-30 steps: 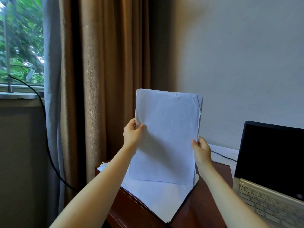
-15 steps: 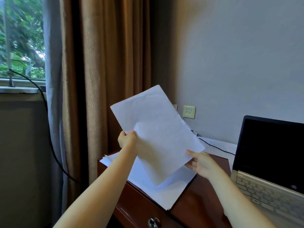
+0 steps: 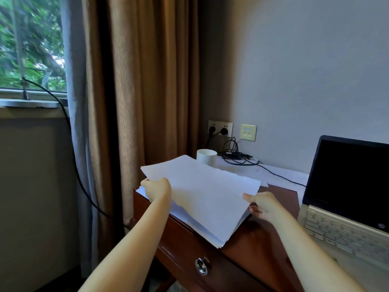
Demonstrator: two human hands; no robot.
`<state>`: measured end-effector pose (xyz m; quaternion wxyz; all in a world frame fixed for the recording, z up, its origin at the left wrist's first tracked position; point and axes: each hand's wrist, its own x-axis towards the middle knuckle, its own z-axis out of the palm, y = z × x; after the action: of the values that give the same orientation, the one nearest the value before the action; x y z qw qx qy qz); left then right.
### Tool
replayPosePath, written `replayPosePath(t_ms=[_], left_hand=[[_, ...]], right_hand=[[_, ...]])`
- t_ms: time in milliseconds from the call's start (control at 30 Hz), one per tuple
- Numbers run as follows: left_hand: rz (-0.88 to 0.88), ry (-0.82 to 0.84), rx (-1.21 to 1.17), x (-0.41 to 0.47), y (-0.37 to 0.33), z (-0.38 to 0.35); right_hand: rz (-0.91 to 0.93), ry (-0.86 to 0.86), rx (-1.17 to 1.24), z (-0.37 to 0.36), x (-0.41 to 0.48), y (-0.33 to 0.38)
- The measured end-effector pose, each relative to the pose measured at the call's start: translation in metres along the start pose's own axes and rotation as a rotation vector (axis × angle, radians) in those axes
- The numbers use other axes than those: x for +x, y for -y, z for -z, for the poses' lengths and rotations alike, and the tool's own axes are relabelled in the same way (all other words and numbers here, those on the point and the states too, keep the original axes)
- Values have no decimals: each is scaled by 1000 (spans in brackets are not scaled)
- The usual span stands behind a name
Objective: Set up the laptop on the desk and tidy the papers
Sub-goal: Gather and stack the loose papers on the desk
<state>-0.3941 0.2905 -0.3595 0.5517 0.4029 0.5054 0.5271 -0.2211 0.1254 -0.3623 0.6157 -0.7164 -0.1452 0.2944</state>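
A stack of white papers (image 3: 202,186) lies nearly flat just above the left corner of the dark wooden desk (image 3: 252,239). My left hand (image 3: 157,188) grips the stack's left edge. My right hand (image 3: 263,205) holds its right edge, thumb on top and fingers underneath. More white sheets (image 3: 195,224) lie on the desk below the held stack. An open laptop (image 3: 347,197) with a dark screen and a pale keyboard stands on the desk at the right.
A white cup (image 3: 206,157) stands behind the papers near the wall. A black cable and charger (image 3: 237,158) run from the wall sockets (image 3: 220,128) across more sheets (image 3: 282,175) toward the laptop. Brown curtains (image 3: 147,81) hang left of the desk. A drawer knob (image 3: 201,265) faces me.
The stack went from upright in front of me to tilted, then down to almost flat over the desk corner. Both hands lowered with it.
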Motion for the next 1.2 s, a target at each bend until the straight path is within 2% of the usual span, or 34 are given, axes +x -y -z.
replayPosePath(t_ms=[367,600,833,967,1200], left_hand=[[-62,-54,209,2,17,12],[-116,-61,467,1,18,6],[-243,-112,743,5,19,4],[-400,13,918,2,9,-4],[-690,366,1117,-16,-1,-46]], right_hand=[[16,-114,-142,0,4,-12],[28,-199,-204,-1,11,-14],[161,-326,-575,-3,10,-14],[311,-304,-710,0,13,-6],[466,-229,-940,3,22,4]])
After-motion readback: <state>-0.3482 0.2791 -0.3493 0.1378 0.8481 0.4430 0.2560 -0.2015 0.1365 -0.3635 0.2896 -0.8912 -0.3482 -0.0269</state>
